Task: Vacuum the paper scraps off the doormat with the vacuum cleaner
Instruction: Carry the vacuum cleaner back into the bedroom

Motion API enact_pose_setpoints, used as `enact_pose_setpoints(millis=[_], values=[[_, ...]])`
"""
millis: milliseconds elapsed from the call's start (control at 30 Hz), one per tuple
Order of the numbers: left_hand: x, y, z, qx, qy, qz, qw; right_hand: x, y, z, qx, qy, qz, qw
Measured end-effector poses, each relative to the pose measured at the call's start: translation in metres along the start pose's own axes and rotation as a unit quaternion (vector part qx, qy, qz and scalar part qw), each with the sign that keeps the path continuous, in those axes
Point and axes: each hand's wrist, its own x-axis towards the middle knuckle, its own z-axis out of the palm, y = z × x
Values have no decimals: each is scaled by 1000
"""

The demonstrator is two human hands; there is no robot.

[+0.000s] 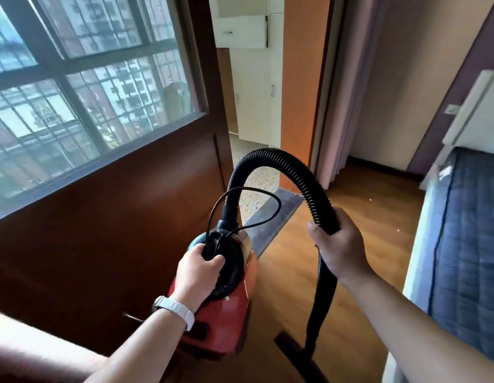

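The left grip (197, 275), a white watch (175, 309) on its wrist, was curled round the black top handle of the red vacuum cleaner (229, 313), holding it beside the dark wooden door (102, 230). The right grip (339, 244) was closed round the black ribbed hose (281, 161) where it met the wand. The wand ran down to the floor nozzle (292, 352) over the wooden floor (364, 217), and the grey doormat (270, 219) lay ahead at the doorway, well apart from the nozzle.

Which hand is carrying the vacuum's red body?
The left hand, wearing a white watch, grips the red vacuum body by its handle; the right hand holds the black hose.
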Motion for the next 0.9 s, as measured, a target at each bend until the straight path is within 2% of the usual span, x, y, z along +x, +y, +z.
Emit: enact_pose_setpoints(millis=[267, 400, 567, 900], values=[[104, 50, 68, -1, -75, 33, 997, 94, 37, -18, -54, 53, 31, 997], [166, 70, 117, -10, -124, 32, 992, 155, 63, -24, -102, 90, 66, 989], [248, 111, 171, 10, -180, 70, 981, 232, 80, -31, -149, 117, 113, 975], [353, 214, 256, 34, -238, 150, 959, 328, 93, -63, -144, 228, 146, 952]])
